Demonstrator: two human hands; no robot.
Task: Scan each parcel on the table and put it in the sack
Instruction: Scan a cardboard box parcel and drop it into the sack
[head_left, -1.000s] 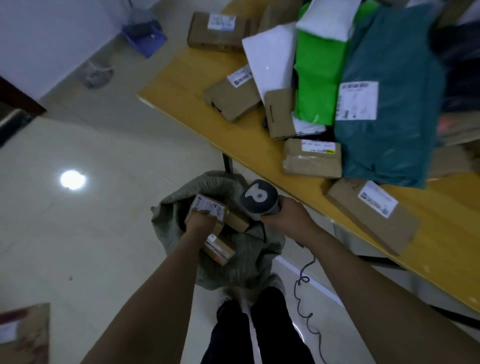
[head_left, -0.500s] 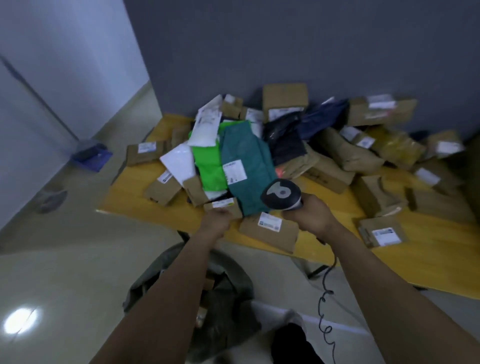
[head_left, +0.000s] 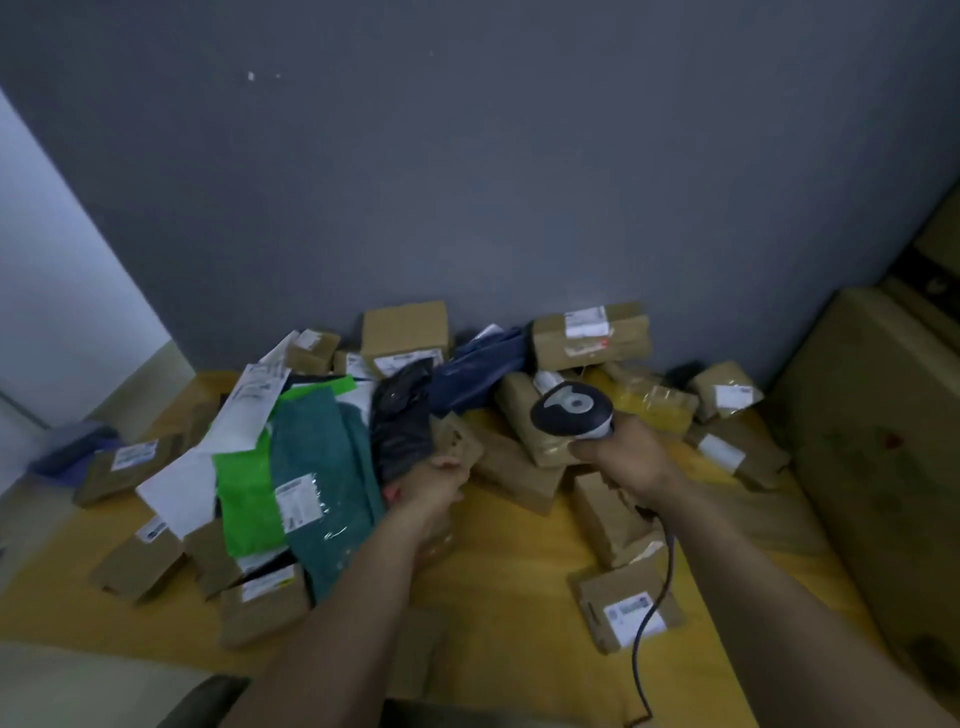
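Most of the job looks left: a heap of parcels crowds the worktop beyond and beside the fingers. The left hand curls round a small box, tilted, its long axis rising away toward the wall, label unseen. The right hand grips the scanner just right of the box.

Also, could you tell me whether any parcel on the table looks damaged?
The brown cardboard box just beside the right hand at the wrist looks crushed at its near end, with white showing through. The blur hides whether it is torn.
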